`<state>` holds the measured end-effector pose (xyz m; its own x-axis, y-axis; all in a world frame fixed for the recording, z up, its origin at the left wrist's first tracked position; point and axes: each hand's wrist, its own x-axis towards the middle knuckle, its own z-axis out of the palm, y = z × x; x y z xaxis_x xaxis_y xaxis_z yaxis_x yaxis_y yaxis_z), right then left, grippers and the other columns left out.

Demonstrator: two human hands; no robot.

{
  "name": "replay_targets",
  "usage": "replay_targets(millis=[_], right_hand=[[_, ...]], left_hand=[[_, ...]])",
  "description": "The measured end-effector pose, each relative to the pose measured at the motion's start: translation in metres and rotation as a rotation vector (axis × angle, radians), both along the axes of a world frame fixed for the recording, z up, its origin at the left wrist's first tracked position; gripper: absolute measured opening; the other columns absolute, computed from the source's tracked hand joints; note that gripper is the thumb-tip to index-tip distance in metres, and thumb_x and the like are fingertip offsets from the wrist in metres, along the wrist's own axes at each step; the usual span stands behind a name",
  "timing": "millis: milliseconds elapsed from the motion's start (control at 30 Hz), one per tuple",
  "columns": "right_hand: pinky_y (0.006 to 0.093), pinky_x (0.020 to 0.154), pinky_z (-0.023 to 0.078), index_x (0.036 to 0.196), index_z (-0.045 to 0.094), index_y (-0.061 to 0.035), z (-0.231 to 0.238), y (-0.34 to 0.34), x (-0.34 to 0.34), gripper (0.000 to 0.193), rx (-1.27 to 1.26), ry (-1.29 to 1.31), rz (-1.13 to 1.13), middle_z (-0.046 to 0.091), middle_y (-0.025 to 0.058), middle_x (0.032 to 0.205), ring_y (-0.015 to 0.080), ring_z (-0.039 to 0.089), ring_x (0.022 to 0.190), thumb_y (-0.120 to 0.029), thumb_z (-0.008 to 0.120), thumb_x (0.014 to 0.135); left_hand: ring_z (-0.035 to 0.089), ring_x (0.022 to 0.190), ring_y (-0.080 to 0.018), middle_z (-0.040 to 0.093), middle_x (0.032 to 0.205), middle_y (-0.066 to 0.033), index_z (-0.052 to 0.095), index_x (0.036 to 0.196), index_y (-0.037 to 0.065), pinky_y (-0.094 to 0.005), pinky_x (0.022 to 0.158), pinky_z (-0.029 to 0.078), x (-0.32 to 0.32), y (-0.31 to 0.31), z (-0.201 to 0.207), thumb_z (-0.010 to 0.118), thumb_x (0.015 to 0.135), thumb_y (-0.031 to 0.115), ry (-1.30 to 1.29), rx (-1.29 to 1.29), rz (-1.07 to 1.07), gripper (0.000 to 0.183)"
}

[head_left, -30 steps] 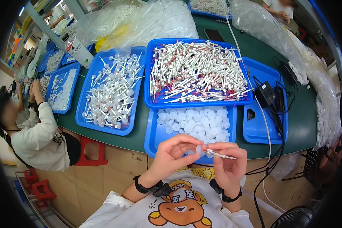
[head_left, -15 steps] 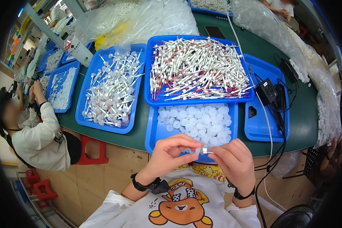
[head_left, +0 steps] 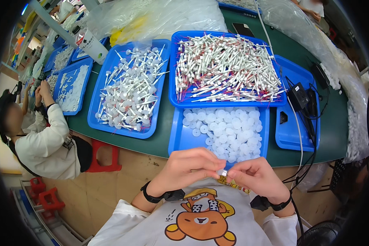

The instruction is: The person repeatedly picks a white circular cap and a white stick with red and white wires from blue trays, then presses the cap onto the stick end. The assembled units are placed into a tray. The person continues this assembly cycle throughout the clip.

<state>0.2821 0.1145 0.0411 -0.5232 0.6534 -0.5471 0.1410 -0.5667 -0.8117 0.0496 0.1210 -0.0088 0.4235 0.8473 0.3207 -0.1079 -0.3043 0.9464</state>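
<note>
My left hand (head_left: 194, 166) pinches a translucent white disc (head_left: 221, 171), mostly covered by its fingers. Close against it, my right hand (head_left: 256, 177) grips a thin white stick with a square head (head_left: 224, 173); most of the stick is hidden by the fingers. Whether the stick passes through the disc I cannot tell. Both hands are just off the near edge of a blue tray of loose translucent discs (head_left: 233, 135). A second blue tray, resting over its far part, is heaped with white sticks with red wires (head_left: 229, 67).
To the left, a blue tray (head_left: 95, 110) holds sticks fitted with discs. A blue tray (head_left: 287, 137) with black adapters (head_left: 298, 97) and cables lies at right. Behind are clear plastic bags (head_left: 184, 16), a phone (head_left: 243, 29) and a cup (head_left: 92, 47). A co-worker (head_left: 49, 139) sits at left.
My view has shifted, so the trays appear farther right and slightly higher. My hands have tilted and the stick's shaft, visible before, is now covered by my right fingers.
</note>
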Motion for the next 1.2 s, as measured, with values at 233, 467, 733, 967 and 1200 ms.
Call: replay_targets(millis=[233, 467, 733, 967, 1200], right_hand=[[0.0220, 0.050, 0.034, 0.095, 0.072, 0.0014, 0.005, -0.006, -0.027, 0.020, 0.038, -0.016, -0.013, 0.059, -0.0015, 0.068, 0.0039, 0.045, 0.057, -0.015, 0.063, 0.098], [0.0304, 0.076, 0.049, 0.108, 0.064, 0.0022, 0.014, 0.020, -0.054, 0.019, 0.810, -0.334, -0.150, 0.066, 0.0094, 0.084, 0.0176, 0.062, 0.078, -0.005, 0.064, 0.091], [0.0317, 0.067, 0.050, 0.092, 0.065, 0.0048, 0.027, 0.063, -0.029, 0.015, 0.923, -0.546, -0.024, 0.067, 0.0126, 0.078, 0.0210, 0.064, 0.070, -0.010, 0.066, 0.090], [0.0348, 0.072, 0.052, 0.092, 0.066, 0.0036, 0.010, 0.149, -0.047, 0.015, 1.103, -0.730, 0.204, 0.069, 0.0157, 0.082, 0.0259, 0.067, 0.078, -0.009, 0.068, 0.085], [0.0447, 0.076, 0.052, 0.093, 0.066, -0.0013, -0.027, 0.202, -0.062, 0.017, 1.241, -0.759, 0.509, 0.066, 0.0189, 0.082, 0.0373, 0.065, 0.085, -0.003, 0.069, 0.077]], left_hand=[[0.071, 0.088, -0.0212, 0.073, 0.099, -0.0129, 0.074, 0.099, -0.001, -0.0295, 0.075, 0.057, -0.021, -0.023, -0.007, 0.080, 0.075, -0.001, -0.058, -0.115, 0.027, 0.024], [0.066, 0.091, -0.0159, 0.070, 0.108, -0.0119, 0.070, 0.105, -0.001, -0.0292, 0.081, 0.053, -0.064, 0.009, -0.004, 0.074, 0.078, -0.008, 0.014, 0.032, 0.526, 0.028], [0.047, 0.124, -0.0290, 0.059, 0.125, -0.0115, 0.064, 0.122, 0.014, -0.0499, 0.109, 0.021, -0.083, 0.032, 0.022, 0.076, 0.080, 0.021, 1.041, 0.417, 0.911, 0.044], [0.054, 0.105, -0.0241, 0.059, 0.107, -0.0064, 0.061, 0.112, 0.008, -0.0465, 0.098, 0.031, -0.012, 0.012, -0.022, 0.076, 0.077, 0.015, 1.061, 0.365, 0.457, 0.039], [0.055, 0.098, -0.0244, 0.056, 0.099, -0.0072, 0.058, 0.106, 0.009, -0.0446, 0.093, 0.034, 0.008, 0.012, -0.037, 0.076, 0.076, 0.009, 1.031, 0.322, 0.515, 0.035]])
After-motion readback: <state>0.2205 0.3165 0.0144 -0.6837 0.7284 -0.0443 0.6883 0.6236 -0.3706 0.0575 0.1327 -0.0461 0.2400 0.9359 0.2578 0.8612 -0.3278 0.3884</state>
